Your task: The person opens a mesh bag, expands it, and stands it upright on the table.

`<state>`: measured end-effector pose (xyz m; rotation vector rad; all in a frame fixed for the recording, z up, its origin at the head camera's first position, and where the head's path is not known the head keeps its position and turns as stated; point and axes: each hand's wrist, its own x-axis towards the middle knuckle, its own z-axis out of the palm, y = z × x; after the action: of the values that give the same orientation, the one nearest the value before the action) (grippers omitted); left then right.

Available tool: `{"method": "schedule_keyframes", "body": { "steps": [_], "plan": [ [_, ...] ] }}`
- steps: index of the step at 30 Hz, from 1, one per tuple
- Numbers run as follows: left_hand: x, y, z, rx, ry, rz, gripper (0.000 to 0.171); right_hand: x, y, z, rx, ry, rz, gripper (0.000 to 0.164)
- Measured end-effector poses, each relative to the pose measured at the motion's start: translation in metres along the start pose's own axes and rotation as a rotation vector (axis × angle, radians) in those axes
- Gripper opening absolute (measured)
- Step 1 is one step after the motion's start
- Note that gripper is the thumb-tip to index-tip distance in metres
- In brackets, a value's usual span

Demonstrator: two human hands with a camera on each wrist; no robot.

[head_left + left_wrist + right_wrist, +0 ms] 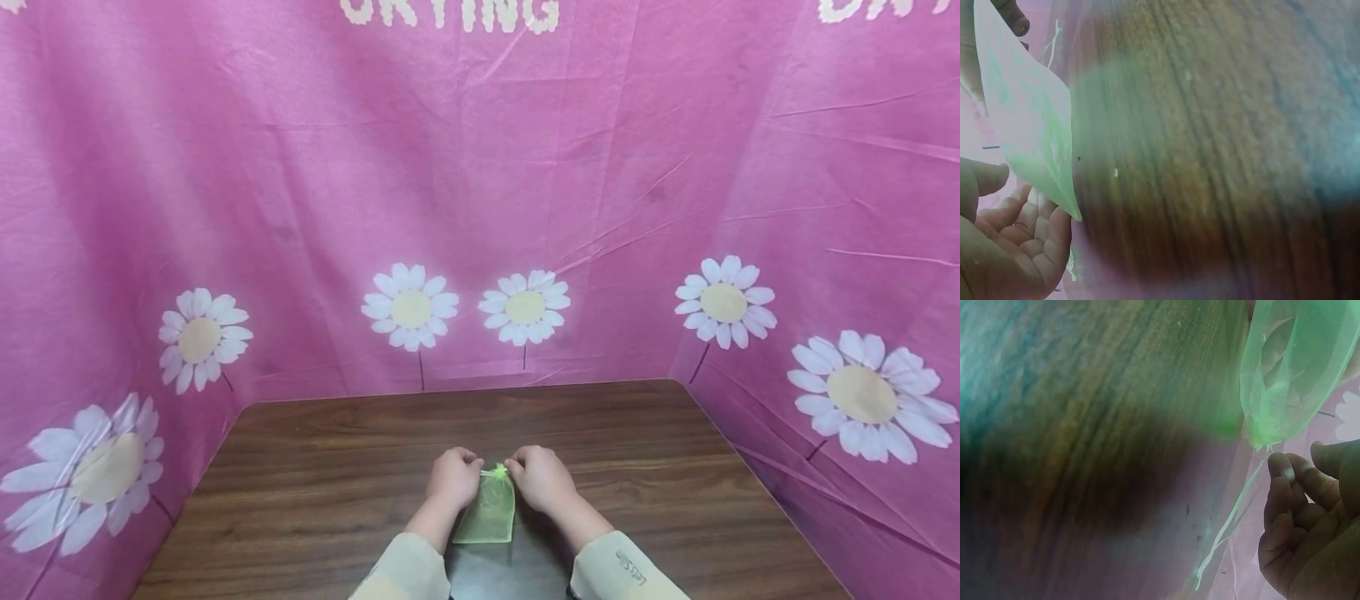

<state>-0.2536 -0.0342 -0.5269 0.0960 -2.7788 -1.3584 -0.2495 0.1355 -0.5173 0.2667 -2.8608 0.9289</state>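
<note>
Pink daisy-print cloth [465, 183] around wood-grain table [315, 467]

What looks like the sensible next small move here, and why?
Probably a slight outward pull by the left hand and right hand, drawing the neck of the green mesh bag tighter: the neck is bunched, the hands are at opposite sides of it, and a length of pale drawstring trails from it in the right wrist view.

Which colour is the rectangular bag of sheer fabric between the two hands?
The sheer fabric bag is light green; the head view shows it best.
</note>
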Motion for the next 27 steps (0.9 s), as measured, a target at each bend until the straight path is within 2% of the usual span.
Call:
{"method": "schedule_keyframes", "body": {
  "steps": [13, 19, 27],
  "plan": [
    [0.003, -0.002, 0.007, 0.0, -0.055, -0.02, 0.011, 0.002, 0.004, 0.006, 0.003, -0.034, 0.048, 0.013],
    [0.001, 0.002, 0.007, 0.013, -0.062, 0.002, 0.009, 0.003, 0.004, 0.009, -0.016, -0.049, 0.087, 0.014],
    [-0.001, 0.003, 0.01, -0.032, -0.068, 0.016, 0.008, 0.006, 0.005, 0.013, -0.015, -0.049, 0.12, 0.016]
  ]
}}
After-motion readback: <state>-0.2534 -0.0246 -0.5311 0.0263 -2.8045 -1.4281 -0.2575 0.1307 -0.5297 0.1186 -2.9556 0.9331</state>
